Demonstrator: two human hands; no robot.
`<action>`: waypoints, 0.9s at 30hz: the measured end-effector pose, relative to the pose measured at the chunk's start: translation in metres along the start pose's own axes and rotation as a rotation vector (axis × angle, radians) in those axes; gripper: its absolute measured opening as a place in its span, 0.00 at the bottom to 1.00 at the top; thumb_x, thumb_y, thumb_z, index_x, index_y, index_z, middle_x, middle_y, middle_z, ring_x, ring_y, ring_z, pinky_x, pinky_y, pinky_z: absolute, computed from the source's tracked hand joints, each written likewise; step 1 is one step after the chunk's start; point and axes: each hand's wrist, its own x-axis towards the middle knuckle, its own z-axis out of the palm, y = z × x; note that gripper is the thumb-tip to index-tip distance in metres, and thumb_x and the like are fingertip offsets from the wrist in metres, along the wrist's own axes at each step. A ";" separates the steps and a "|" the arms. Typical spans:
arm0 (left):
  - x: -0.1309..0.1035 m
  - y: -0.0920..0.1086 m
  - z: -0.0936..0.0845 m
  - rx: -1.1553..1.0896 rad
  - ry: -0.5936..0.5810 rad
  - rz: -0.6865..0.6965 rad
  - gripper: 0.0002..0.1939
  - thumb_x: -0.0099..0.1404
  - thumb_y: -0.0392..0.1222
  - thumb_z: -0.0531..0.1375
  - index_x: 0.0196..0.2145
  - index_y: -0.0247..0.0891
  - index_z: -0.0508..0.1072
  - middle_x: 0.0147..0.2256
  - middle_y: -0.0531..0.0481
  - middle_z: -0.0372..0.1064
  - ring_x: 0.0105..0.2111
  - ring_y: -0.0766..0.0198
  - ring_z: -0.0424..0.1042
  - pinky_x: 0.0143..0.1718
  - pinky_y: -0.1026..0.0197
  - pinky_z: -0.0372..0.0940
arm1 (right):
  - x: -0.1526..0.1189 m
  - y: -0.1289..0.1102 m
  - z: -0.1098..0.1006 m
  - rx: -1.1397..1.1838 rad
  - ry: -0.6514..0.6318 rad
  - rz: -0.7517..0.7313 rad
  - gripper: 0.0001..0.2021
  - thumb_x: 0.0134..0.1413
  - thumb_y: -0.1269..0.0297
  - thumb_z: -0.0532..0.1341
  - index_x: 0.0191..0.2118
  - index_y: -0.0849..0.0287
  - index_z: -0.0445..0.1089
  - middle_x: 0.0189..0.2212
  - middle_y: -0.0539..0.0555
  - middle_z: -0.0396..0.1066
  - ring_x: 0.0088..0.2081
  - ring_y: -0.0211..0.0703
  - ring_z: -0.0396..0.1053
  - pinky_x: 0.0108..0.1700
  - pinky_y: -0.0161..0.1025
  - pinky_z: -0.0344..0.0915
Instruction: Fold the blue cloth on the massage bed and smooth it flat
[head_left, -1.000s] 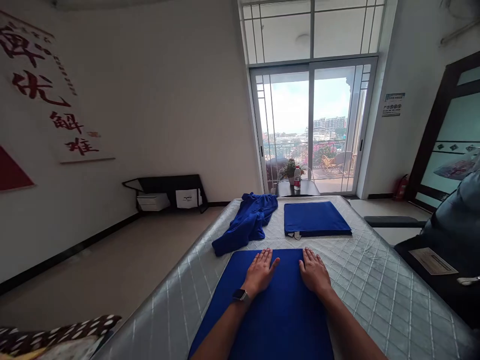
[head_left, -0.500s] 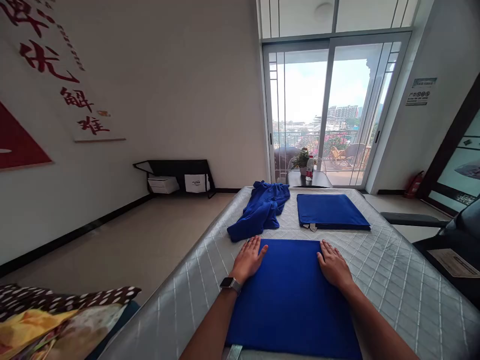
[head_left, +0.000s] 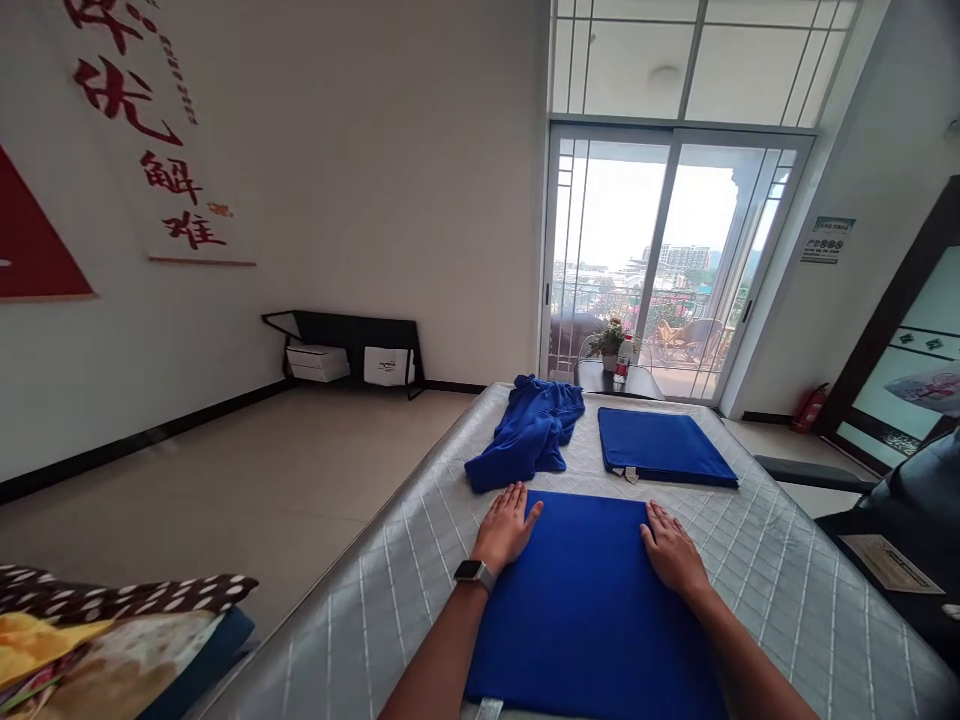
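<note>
A flat blue rectangle of folded cloth (head_left: pixel 589 610) lies in front of me, with a pale tag at its near left corner. On its far left corner rests my left hand (head_left: pixel 506 525), palm down, fingers stretched out, a watch on the wrist. My right hand (head_left: pixel 673 548) lies flat along the far right corner, fingers extended. Beyond the left hand is a crumpled blue cloth (head_left: pixel 532 430). Farther right sits a second neatly folded blue cloth (head_left: pixel 664 443) with small white tags at its near edge.
Everything blue lies on a quilted silver mattress (head_left: pixel 375 610). Patterned fabric (head_left: pixel 127 640) is piled at the lower left. A black chair (head_left: pixel 900 530) stands at the right. Past the far edge, a small table holds a bottle (head_left: pixel 622 360) and a potted plant (head_left: pixel 609 340) before glass doors.
The camera view has tilted and shifted slightly. Both hands stay flat at the same far corners of the near blue cloth. The other cloths have not moved.
</note>
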 end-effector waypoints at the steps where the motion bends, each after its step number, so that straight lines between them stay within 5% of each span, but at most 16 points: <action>1: 0.000 0.000 -0.001 0.000 0.001 0.002 0.38 0.74 0.61 0.37 0.67 0.28 0.55 0.68 0.36 0.50 0.68 0.51 0.49 0.66 0.47 0.48 | -0.001 -0.001 -0.001 -0.004 -0.003 0.004 0.32 0.66 0.54 0.39 0.71 0.62 0.44 0.71 0.53 0.43 0.70 0.40 0.40 0.69 0.43 0.35; 13: -0.007 -0.015 -0.021 0.018 -0.003 -0.023 0.33 0.74 0.55 0.39 0.66 0.32 0.58 0.65 0.39 0.57 0.67 0.52 0.53 0.66 0.47 0.49 | -0.020 -0.019 -0.025 -0.190 -0.012 -0.003 0.30 0.66 0.59 0.40 0.70 0.68 0.47 0.70 0.61 0.44 0.70 0.47 0.39 0.69 0.49 0.34; 27: -0.003 -0.019 -0.028 0.075 0.060 -0.138 0.33 0.74 0.56 0.40 0.63 0.28 0.63 0.63 0.34 0.60 0.65 0.49 0.57 0.64 0.48 0.52 | -0.045 -0.010 -0.006 0.016 -0.050 0.026 0.33 0.66 0.53 0.37 0.71 0.65 0.41 0.71 0.53 0.39 0.71 0.41 0.36 0.69 0.43 0.33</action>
